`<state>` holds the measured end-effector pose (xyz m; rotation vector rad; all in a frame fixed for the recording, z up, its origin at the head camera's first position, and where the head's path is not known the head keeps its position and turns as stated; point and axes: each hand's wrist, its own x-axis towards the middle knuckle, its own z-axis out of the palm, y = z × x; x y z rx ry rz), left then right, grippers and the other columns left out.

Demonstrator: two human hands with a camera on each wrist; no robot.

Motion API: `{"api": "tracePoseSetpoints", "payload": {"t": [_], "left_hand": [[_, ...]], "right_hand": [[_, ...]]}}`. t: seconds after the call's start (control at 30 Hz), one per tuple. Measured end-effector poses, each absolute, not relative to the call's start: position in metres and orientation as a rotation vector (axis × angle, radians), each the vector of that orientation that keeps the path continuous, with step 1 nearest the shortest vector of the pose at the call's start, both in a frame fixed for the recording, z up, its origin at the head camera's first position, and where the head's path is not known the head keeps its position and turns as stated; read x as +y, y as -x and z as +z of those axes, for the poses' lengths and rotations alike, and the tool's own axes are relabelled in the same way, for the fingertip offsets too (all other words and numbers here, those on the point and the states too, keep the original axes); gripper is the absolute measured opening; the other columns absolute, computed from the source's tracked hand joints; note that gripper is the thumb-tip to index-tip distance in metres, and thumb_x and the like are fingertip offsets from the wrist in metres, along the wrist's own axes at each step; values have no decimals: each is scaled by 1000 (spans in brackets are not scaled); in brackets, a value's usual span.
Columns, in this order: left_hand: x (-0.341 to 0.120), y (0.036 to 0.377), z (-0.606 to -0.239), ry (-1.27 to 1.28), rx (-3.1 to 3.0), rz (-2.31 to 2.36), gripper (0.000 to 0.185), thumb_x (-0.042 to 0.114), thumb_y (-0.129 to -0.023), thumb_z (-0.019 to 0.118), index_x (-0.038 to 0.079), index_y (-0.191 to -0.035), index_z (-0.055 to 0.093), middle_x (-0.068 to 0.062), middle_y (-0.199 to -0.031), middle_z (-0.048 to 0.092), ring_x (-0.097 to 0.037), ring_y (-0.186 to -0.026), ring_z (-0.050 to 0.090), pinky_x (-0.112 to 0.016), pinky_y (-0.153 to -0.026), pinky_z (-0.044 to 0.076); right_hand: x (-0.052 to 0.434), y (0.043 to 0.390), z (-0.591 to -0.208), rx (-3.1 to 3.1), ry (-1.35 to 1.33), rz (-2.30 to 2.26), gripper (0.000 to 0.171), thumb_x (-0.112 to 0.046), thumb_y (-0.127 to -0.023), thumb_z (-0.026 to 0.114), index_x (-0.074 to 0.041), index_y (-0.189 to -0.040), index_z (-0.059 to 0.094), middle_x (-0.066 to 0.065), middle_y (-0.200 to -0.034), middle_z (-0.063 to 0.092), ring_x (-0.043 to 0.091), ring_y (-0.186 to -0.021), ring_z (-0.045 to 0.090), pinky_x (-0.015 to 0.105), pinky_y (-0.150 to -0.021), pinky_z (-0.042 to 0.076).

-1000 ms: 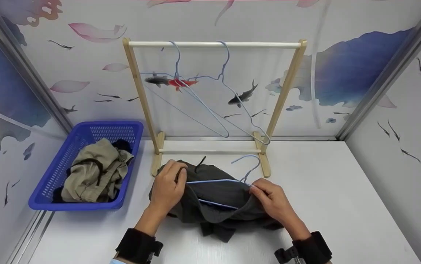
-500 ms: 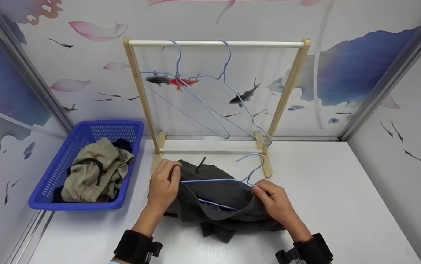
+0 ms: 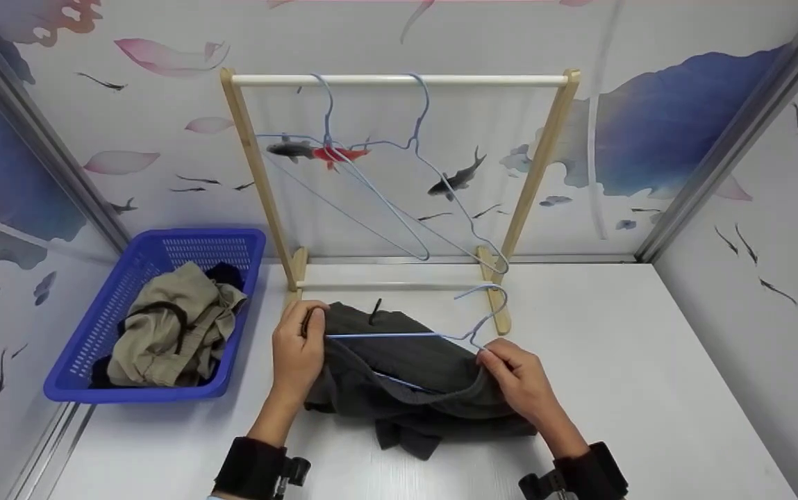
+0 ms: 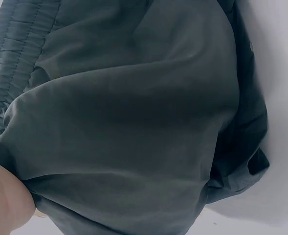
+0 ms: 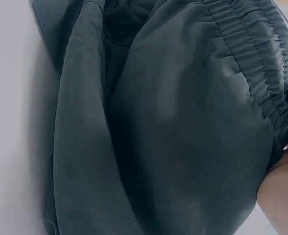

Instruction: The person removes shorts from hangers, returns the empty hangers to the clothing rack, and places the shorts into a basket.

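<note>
A dark grey garment (image 3: 405, 382) with an elastic waistband lies on the white table in front of the wooden rack. A light blue wire hanger (image 3: 399, 336) sits partly inside its waist opening, hook pointing toward the rack's right foot. My left hand (image 3: 299, 347) grips the waistband and the hanger's left end. My right hand (image 3: 506, 371) pinches the waistband near the hanger's neck. Both wrist views are filled by the grey fabric (image 4: 134, 122) and its gathered waistband (image 5: 251, 58).
A wooden rack (image 3: 399, 80) stands at the back with two more blue wire hangers (image 3: 371, 180) hooked on its rail. A blue plastic basket (image 3: 155, 264) at the left holds a khaki garment (image 3: 162, 333) over something dark. Patterned walls enclose the table.
My left hand has drawn the waistband and hanger end leftward and slightly back. The hanger's hook has shifted right toward the rack foot. My right hand has stayed nearly in place.
</note>
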<state>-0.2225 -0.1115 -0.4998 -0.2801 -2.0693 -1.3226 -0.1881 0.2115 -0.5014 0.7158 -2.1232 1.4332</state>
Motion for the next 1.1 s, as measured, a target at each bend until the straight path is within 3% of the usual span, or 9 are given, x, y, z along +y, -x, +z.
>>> {"api": "tracePoseSetpoints", "payload": {"t": [0.33, 0.53, 1.1], "left_hand": [[-108, 219, -499, 172, -2010, -1518, 20, 6, -107, 53, -4, -104, 70, -12, -97, 65, -15, -84, 55, -26, -76, 44], [-105, 218, -498, 29, -1956, -1691, 23, 11, -109, 50, -3, -110, 69, -14, -107, 67, -16, -95, 60, -25, -83, 45], [-97, 219, -499, -215, -1680, -2027, 34, 20, -113, 40, -6, -114, 64, -13, -109, 64, -17, -105, 59, -25, -91, 45]], "right_hand": [[211, 185, -498, -2127, -701, 1453, 23, 23, -88, 60, 4, -77, 64, 14, -72, 61, 19, -68, 56, 20, -66, 43], [210, 184, -499, -2126, -684, 1458, 22, 22, -88, 60, 4, -77, 65, 16, -73, 62, 18, -70, 57, 18, -69, 44], [201, 180, -501, -2134, -615, 1459, 21, 20, -90, 61, 3, -77, 65, 14, -75, 63, 14, -73, 58, 16, -71, 44]]}}
